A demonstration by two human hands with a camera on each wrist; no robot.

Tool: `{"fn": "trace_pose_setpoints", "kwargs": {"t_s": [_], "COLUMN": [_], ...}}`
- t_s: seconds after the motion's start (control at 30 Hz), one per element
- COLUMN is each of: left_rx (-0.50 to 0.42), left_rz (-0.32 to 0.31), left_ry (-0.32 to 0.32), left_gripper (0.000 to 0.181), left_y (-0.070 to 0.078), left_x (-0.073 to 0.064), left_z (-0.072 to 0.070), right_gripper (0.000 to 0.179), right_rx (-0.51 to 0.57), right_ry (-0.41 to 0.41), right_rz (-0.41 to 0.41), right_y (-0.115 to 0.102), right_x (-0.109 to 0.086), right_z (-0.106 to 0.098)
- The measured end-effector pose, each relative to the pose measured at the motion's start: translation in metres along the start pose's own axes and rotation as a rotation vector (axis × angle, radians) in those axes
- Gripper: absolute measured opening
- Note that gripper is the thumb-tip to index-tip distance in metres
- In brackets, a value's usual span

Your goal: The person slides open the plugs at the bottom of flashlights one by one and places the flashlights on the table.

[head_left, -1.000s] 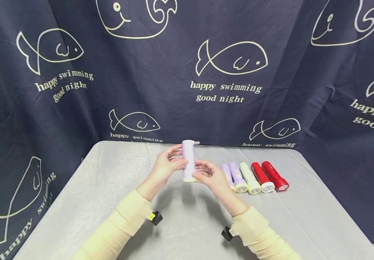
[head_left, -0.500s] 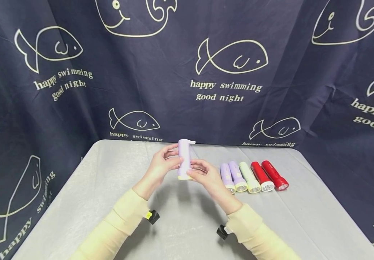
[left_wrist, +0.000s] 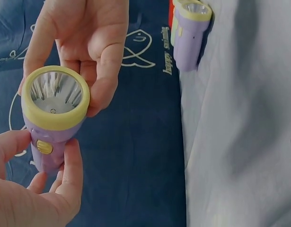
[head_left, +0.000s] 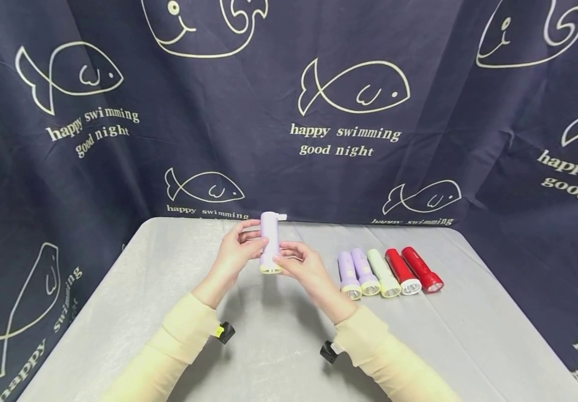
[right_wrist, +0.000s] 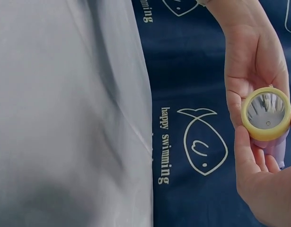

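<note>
Both hands hold a purple flashlight (head_left: 270, 240) upright above the table, lens end down. My left hand (head_left: 233, 251) grips its body from the left, thumb across the near side. From the right, my right hand (head_left: 309, 271) pinches the lower end near the yellow rim, thumb in front. A small pale tab (head_left: 282, 217) sticks out to the right at the top end. The left wrist view shows the flashlight's silver reflector (left_wrist: 56, 92) and a yellow switch (left_wrist: 44, 147) on its side. In the right wrist view, the yellow ring (right_wrist: 267, 136) faces the camera.
To the right on the grey table (head_left: 449, 346) lies a row of flashlights: two purple (head_left: 348, 271), one pale green (head_left: 383, 272) and two red (head_left: 421, 269), lenses toward me. A dark blue curtain (head_left: 268, 184) with fish drawings hangs behind the table.
Both hands have carried the purple flashlight to the left and slightly upward in the head view. Their hold on it looks the same. The row of flashlights stays in place.
</note>
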State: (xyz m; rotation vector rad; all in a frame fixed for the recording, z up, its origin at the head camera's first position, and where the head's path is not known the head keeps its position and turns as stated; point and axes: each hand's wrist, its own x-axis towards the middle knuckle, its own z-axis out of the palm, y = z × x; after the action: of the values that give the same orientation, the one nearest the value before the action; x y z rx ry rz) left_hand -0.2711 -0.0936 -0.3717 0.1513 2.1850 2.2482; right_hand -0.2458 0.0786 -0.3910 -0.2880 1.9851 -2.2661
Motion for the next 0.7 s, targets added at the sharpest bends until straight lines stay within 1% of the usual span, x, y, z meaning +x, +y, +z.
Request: {"fn": "trace_pose_setpoints", "kwargs": {"t_s": [0.23,0.47,0.7], "left_rx": [0.057,0.088,0.127], "left_rz": [0.004,-0.021,-0.025], "left_ry": [0.005,0.008,0.013], "left_gripper": [0.051,0.052,0.053], "left_y": [0.0,0.001,-0.002], "left_x": [0.001,0.0,-0.001], "left_z": [-0.015,-0.031,-0.044], "right_gripper": [0.045,0.044,0.043], "right_rx": [0.005,0.014,0.003], "right_ry": [-0.032,-0.027,-0.057], "right_rz": [0.002,0.026,0.022], "right_y": [0.0,0.002,0.008], "right_x": [0.006,0.011,0.015], "right_z": [0.013,0.026,0.036]}}
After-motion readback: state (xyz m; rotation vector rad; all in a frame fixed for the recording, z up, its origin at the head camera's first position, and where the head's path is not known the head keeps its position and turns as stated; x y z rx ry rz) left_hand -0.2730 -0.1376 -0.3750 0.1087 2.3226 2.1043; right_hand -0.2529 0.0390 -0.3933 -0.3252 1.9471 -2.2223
